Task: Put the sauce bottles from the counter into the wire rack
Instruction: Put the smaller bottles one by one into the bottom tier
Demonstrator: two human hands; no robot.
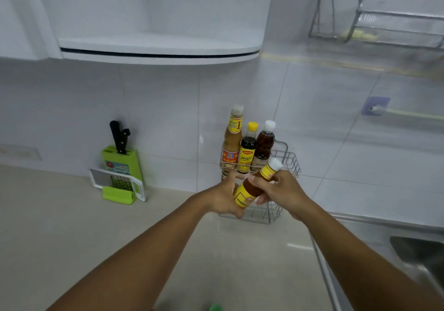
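Held bottle: an amber sauce bottle with a yellow label and a white cap (254, 186) is tilted, cap up and to the right, base down and to the left, in front of the rack and off the counter.
Left hand: the person's left hand (224, 196) cups the base end of the amber bottle, fingers curled under and around it.
Right hand: the person's right hand (280, 192) wraps around the bottle's neck and upper body just below the cap, fingers closed on it.
Rack: a grey wire rack (287, 160) stands on the counter against the white tiled wall, in the corner behind both hands; its lower front is partly hidden by them.
Bottles in rack: three stand upright side by side at the back. On the left is a tall tan sauce bottle with a pale cap and a red and yellow label (232, 142); in the middle a short dark sauce bottle with a yellow cap (248, 148); on the right a dark brown sauce bottle with a white cap (265, 142).
Counter: a pale beige countertop (72, 226) runs under both forearms.
Left of rack: a green plastic knife block holding black-handled knives (120, 159) leans at the wall, well apart from the rack, with a white-framed grater (120, 182) propped against its front.
Right edge: a steel sink (420, 255) is partly in view.
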